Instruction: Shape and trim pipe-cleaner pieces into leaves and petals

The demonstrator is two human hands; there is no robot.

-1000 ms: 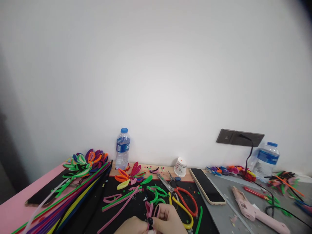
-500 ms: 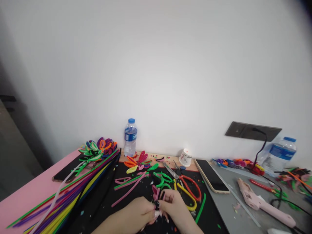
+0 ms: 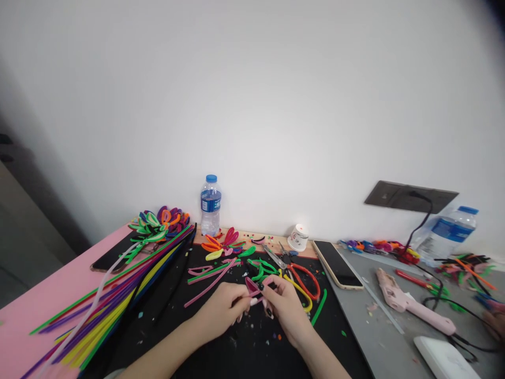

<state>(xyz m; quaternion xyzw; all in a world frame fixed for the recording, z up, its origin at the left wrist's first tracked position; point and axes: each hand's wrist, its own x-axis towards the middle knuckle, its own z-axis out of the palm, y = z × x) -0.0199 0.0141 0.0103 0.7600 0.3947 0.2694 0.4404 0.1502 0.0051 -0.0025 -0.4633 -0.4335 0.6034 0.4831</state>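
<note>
Over the black mat [image 3: 221, 358] both hands work on a pink pipe cleaner [image 3: 252, 287] bent into loops, one of them darker pink. My left hand [image 3: 223, 313] pinches it from the left, fingertips closed. My right hand [image 3: 286, 310], with dark nails, pinches it from the right with thumb and fingers. The fingers cover the middle of the piece. Just beyond lie green pipe cleaner loops [image 3: 262, 269], red-handled scissors [image 3: 305, 281] and a yellow pipe cleaner [image 3: 295, 287]. Left of these rest a straight pink pipe cleaner [image 3: 211, 287] and pink and orange petals [image 3: 229, 239].
A bundle of pipe cleaners [image 3: 130, 295] spreads across the left. Against the wall stand a water bottle [image 3: 210, 208] and a paper cup [image 3: 298, 238]. On the right are a phone [image 3: 337, 266], a pink glue gun [image 3: 414, 310] with its cord, and another person's hand [image 3: 495, 321].
The view has tilted down, so everything sits higher in the picture. My hands have drawn slightly apart, showing more of the pink loops. Another person's hand now shows at the right edge.
</note>
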